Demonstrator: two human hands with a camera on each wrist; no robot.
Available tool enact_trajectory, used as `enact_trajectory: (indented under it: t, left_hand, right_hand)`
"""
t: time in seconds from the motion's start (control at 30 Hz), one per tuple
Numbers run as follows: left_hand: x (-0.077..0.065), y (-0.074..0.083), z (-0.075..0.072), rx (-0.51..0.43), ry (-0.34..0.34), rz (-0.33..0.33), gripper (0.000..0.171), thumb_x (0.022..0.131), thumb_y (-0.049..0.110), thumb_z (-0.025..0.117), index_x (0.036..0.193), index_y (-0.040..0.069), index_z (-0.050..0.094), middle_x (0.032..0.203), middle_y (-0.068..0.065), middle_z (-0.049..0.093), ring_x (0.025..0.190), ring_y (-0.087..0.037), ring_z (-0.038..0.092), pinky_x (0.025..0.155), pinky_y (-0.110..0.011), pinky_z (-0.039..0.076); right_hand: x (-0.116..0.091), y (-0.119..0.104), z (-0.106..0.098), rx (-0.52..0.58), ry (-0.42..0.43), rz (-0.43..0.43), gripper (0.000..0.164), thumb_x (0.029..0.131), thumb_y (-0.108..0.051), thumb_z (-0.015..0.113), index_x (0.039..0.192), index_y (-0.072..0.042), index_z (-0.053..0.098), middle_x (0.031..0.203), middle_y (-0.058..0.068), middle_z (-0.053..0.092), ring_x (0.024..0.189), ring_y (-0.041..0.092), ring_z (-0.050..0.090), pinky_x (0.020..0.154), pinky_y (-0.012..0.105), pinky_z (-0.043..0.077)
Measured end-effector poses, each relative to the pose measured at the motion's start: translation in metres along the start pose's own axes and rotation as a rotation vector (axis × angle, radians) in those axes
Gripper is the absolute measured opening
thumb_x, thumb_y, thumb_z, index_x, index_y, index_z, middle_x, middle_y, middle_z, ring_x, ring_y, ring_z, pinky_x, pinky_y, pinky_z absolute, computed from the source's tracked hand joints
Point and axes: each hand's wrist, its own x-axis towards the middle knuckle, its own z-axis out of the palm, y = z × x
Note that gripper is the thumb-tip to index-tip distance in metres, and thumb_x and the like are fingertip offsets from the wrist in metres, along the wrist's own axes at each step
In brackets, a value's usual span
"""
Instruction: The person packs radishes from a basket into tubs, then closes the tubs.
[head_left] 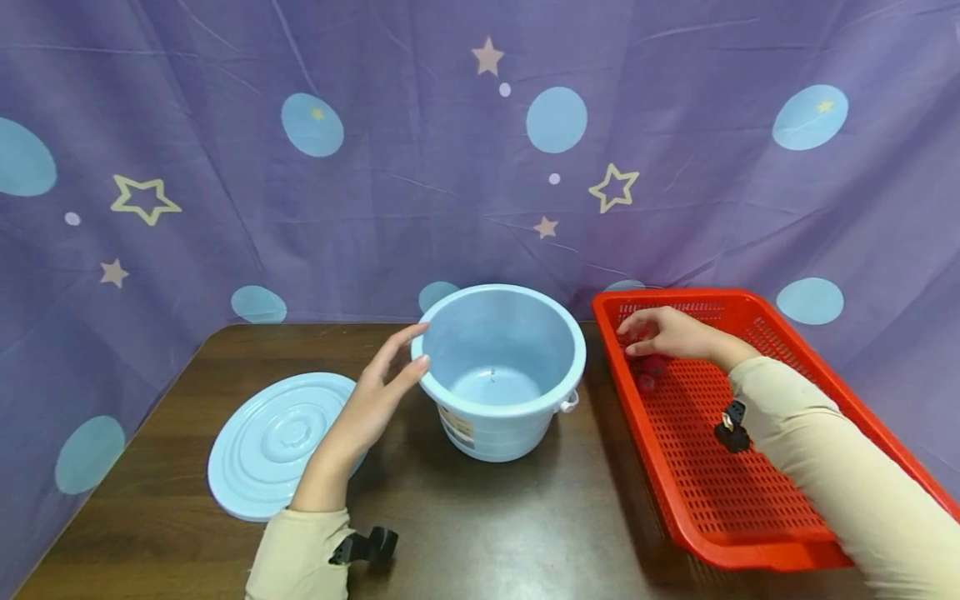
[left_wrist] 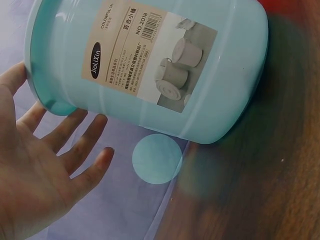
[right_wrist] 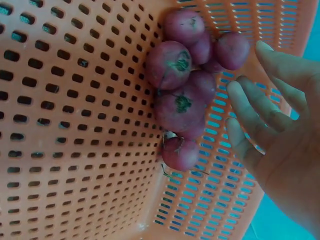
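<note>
A light blue bucket [head_left: 498, 429] stands upright in the middle of the table, with nothing but a small mark on its inner floor. My left hand [head_left: 375, 400] is at its left rim, fingers spread; the left wrist view has its fingertips right by the rim and wall, beside the paper label [left_wrist: 150, 55]. Over the far left corner of a red plastic basket [head_left: 720, 554], my right hand [head_left: 671, 333] reaches in with loosely bent fingers. Several red radishes [right_wrist: 180, 107] are heaped there, with green stubs on top. In the right wrist view a gap shows between them and the fingers.
A round light blue lid [head_left: 262, 442] lies flat on the wooden table [head_left: 150, 467], left of the bucket. The bucket's white handle hinge [head_left: 568, 402] sticks out on its right side. A purple cloth [head_left: 420, 183] with stars and dots hangs behind the table.
</note>
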Motion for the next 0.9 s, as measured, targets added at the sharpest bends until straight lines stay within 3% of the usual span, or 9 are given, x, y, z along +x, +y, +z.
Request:
enact_trajectory:
  t: [0.2,0.4,0.7,0.9]
  left_hand:
    - [-0.002,0.001,-0.002,0.003,-0.003,-0.003,0.048,0.103,0.03,0.054,0.149,0.023,0.043,0.132,-0.015,0.052,0.119,-0.028,0.047,0.101,-0.047,0.038]
    - [0.0,0.004,-0.002,-0.001,-0.001,0.0,0.048,0.103,0.03,0.054,0.149,0.024,0.043,0.136,-0.011,0.05,0.121,-0.026,0.045,0.103,-0.047,0.036]
    - [-0.002,0.003,0.0,-0.004,-0.012,-0.012,0.048,0.103,0.029,0.054,0.149,0.023,0.042,0.138,-0.012,0.049,0.121,-0.027,0.046,0.103,-0.048,0.036]
    - [-0.001,0.001,-0.001,-0.002,-0.01,-0.008,0.049,0.102,0.029,0.054,0.149,0.024,0.042,0.142,-0.01,0.046,0.123,-0.026,0.044,0.104,-0.049,0.035]
  right_hand:
    - [0.006,0.0,0.008,0.0,-0.021,0.001,0.03,0.087,-0.01,0.076,0.113,0.003,0.066,0.107,0.015,0.069,0.095,0.027,0.062,0.087,0.044,0.049]
    - [0.008,0.0,0.015,-0.029,0.005,-0.003,0.029,0.084,-0.003,0.075,0.11,0.005,0.066,0.097,0.013,0.068,0.088,0.026,0.061,0.084,0.045,0.051]
    - [0.008,0.005,0.024,-0.059,0.019,-0.002,0.031,0.079,-0.004,0.076,0.105,0.006,0.063,0.083,0.008,0.058,0.075,0.021,0.053,0.07,0.035,0.048]
    - [0.007,0.006,0.025,-0.048,0.013,0.034,0.025,0.082,-0.005,0.074,0.103,0.003,0.063,0.084,0.006,0.062,0.076,0.021,0.056,0.072,0.036,0.051]
